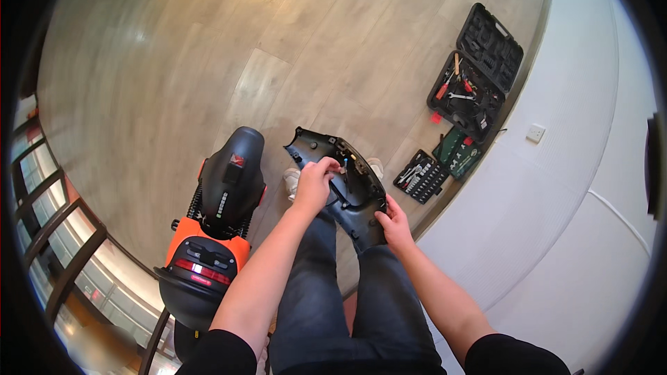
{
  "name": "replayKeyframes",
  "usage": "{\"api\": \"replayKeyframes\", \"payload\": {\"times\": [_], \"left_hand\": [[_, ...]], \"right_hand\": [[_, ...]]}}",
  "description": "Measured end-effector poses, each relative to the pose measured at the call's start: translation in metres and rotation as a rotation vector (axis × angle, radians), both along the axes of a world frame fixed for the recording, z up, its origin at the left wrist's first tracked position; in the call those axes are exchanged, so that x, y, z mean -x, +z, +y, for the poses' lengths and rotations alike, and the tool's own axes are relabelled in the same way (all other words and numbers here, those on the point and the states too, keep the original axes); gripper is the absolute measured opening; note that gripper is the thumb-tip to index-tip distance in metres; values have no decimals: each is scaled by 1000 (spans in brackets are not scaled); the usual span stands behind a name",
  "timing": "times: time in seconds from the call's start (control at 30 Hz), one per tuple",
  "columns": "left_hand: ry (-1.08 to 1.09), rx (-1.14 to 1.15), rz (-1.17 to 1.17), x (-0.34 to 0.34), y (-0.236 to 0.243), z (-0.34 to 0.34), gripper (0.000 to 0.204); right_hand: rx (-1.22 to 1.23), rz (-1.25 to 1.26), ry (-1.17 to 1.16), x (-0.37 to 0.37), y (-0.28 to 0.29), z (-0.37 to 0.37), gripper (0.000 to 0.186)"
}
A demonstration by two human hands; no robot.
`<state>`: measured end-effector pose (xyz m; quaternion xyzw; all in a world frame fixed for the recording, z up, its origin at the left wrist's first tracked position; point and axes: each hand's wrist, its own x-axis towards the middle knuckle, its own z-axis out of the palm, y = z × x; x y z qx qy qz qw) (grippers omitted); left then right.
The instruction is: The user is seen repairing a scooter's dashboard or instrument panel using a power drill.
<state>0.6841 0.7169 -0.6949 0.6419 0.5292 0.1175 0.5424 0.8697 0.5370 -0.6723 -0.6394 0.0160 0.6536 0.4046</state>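
Note:
A black moulded plastic panel [361, 222] rests above my legs, its inner side with posts and clips facing up. My right hand [394, 221] grips its right edge. Near the panel's middle, my left hand [316, 179] has its fingers pinched at a small part with a bit of blue on it, too small to name and partly hidden by the fingers. Left of me stands a black and orange scooter-like vehicle [236, 236], with coil springs at its sides and a red rear light.
On the floor [174, 62] at right lie an open black toolbox [486, 62] with hand tools, a socket set [421, 177] and a green case [458, 160]. A white wall [570, 132] with a socket [535, 132] borders the right; dark-framed glass structures [76, 250] edge the left.

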Motion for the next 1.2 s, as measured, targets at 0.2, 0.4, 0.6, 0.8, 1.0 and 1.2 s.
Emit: {"api": "replayKeyframes", "payload": {"times": [0.2,0.4,0.6,0.8,1.0,1.2], "left_hand": [[-197,88,91,25,-11,20,28],[-299,-87,177,10,-5,32,22],[-127,72,-22,12,-8,30,30],[127,63,100,21,-36,55,21],[162,349,170,60,-237,78,25],[626,512,6,73,-367,107,22]], "right_hand": [[7,83,7,15,7,12,63],[-1,148,20,15,16,19,61],[44,128,-25,3,4,11,61],[195,2,-420,15,10,-23,57],[233,-33,-608,16,7,5,49],[207,-150,-531,4,-34,34,47]]}}
